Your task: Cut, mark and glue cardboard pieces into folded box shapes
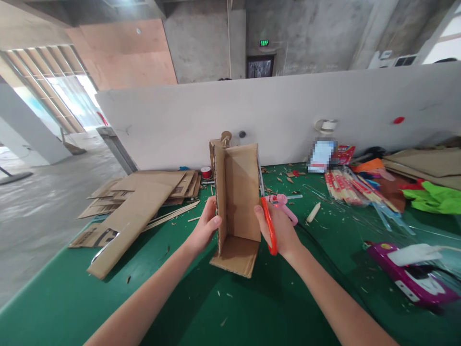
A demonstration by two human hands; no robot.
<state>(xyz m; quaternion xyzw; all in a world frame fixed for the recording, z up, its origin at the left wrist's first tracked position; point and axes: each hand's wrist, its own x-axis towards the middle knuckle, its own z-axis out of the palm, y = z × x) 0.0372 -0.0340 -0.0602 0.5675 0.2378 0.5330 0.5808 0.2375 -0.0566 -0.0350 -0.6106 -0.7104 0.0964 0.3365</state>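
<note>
A folded cardboard piece (242, 192), with a tall back, a left side wall and a base flap, stands upright in front of me. My left hand (205, 226) grips its left wall, thumb on the near side. My right hand (283, 228) is closed round orange-handled scissors (269, 226). Their grey blades point up along the cardboard's right edge, partly hidden behind it. The right thumb lies close to that edge; whether it presses on the cardboard I cannot tell. Just behind my right hand lies a pink glue gun (288, 211), partly covered by the hand.
Cardboard sheets (140, 192) and thin wooden sticks (173, 215) lie left on the green table (173, 307). A red spool (206, 173) is behind. To the right are a glue stick (313, 212), a phone (321, 156), packaged sticks (342, 187) and a purple power strip (406, 274) with cords.
</note>
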